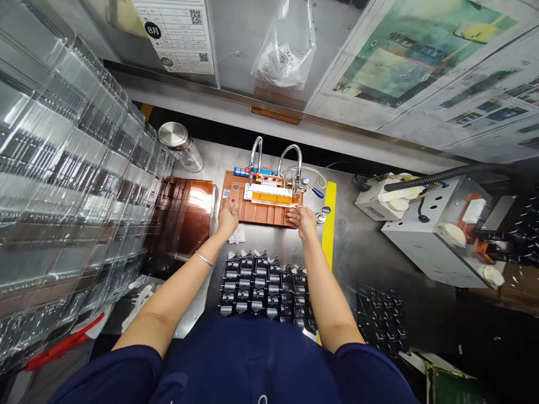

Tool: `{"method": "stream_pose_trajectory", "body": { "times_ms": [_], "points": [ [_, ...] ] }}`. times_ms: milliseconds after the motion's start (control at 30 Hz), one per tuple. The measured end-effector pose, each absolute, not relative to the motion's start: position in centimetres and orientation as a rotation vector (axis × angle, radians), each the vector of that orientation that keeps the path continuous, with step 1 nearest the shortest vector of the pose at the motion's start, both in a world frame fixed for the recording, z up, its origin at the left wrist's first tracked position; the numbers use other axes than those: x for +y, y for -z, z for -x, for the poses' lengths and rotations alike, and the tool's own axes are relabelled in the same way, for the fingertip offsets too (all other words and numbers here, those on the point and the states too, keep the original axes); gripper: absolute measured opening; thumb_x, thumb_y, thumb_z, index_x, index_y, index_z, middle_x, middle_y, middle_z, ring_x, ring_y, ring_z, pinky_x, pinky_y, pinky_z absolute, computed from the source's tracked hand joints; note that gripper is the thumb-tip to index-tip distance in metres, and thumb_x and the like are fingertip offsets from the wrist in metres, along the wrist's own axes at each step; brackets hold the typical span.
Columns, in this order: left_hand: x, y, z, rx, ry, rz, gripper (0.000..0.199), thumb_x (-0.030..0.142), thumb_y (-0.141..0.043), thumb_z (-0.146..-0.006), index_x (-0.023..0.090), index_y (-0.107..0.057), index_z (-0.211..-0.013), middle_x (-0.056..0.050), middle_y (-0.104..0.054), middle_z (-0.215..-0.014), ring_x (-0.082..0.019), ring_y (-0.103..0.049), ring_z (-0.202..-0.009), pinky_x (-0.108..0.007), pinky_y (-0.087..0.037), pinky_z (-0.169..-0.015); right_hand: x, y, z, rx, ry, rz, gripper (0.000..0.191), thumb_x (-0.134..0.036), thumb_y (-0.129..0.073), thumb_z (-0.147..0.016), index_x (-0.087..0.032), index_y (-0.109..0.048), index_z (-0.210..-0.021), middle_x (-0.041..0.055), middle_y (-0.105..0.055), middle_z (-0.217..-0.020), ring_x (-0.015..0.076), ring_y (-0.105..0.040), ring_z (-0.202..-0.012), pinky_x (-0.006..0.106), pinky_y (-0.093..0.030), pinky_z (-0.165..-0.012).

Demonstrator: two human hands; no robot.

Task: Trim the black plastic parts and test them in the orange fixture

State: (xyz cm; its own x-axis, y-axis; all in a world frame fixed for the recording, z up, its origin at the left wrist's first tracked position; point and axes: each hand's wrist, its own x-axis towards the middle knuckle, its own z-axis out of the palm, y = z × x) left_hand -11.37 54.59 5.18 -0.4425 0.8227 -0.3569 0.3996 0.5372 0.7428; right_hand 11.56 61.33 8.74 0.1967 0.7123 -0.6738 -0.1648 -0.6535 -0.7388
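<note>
A copper-brown fixture (261, 214) lies on the metal bench in front of me, with a white strip (248, 192) and an orange strip (273, 198) across its top. At its left front edge, my left hand (228, 219) is closed on the side, fingers curled. My right hand (304, 221) grips the opposite front corner, its fingers bent over the edge near the orange strip's end. Two bendable metal hoses (289, 149) arch over the back of the fixture. A toggle clamp's blue handle (317, 192) sticks out at the right. Both palms are hidden.
Rows of black parts (256, 283) lie nearest my body. Tall stacks of clear plastic trays (84, 168) and a brown stack (189, 216) stand left, with a lidded jar (181, 146) behind. Yellow tape (329, 235) runs along the bench; a grey machine (433, 230) stands right.
</note>
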Motion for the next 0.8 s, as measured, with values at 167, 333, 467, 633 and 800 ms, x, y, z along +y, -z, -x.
{"method": "stream_pose_trajectory", "body": {
  "times_ms": [167,333,467,633,800],
  "points": [
    [55.1,-7.9,10.3,2.158,-0.975,-1.007,0.038,0.024,-0.049,-0.086,0.010,-0.054,-0.121,-0.020,-0.054,-0.127,-0.027,-0.050,-0.123,-0.040,-0.037,-0.106,60.9,-9.2,-11.4,-0.555,-1.556,1.745,0.007,-0.017,-0.057,-0.079,-0.014,-0.050,-0.082,0.0013,-0.067,-0.066,0.0098,-0.065,-0.054,0.014,-0.049,-0.044],
    [57.0,-9.2,9.1,1.800,-0.864,-0.485,0.025,0.037,-0.056,-0.084,0.015,-0.054,-0.071,-0.003,-0.060,-0.060,-0.012,-0.051,-0.046,-0.024,-0.041,-0.047,60.8,-9.3,-11.5,-0.560,-1.548,1.729,0.006,-0.016,-0.055,-0.079,-0.014,-0.052,-0.083,0.0005,-0.067,-0.065,0.0081,-0.062,-0.050,0.014,-0.050,-0.045],
    [57.7,-9.4,8.7,1.682,-0.962,-0.263,0.023,0.030,-0.062,-0.077,0.015,-0.051,-0.063,0.003,-0.050,-0.047,-0.005,-0.033,-0.033,-0.019,-0.021,-0.035,60.9,-9.5,-11.4,-0.562,-1.554,1.743,0.006,-0.017,-0.057,-0.078,-0.014,-0.052,-0.079,-0.0002,-0.066,-0.063,0.0071,-0.059,-0.046,0.014,-0.049,-0.044],
    [57.7,-9.3,9.4,1.724,-1.058,-0.271,0.020,0.025,-0.062,-0.075,0.015,-0.049,-0.062,0.005,-0.047,-0.043,-0.004,-0.032,-0.035,-0.016,-0.021,-0.035,61.3,-9.6,-10.8,-0.606,-1.547,1.776,0.005,-0.013,-0.055,-0.075,-0.013,-0.052,-0.072,-0.0013,-0.063,-0.057,0.0060,-0.055,-0.042,0.013,-0.045,-0.040],
    [58.2,-8.7,10.2,1.732,-1.085,-0.278,0.019,0.024,-0.063,-0.071,0.015,-0.050,-0.061,0.005,-0.046,-0.042,-0.004,-0.032,-0.034,-0.016,-0.022,-0.035,61.7,-9.5,-10.0,-0.615,-1.531,1.798,0.008,-0.013,-0.055,-0.076,-0.013,-0.051,-0.069,-0.0007,-0.063,-0.056,0.0058,-0.053,-0.040,0.013,-0.041,-0.037]
  ]
}}
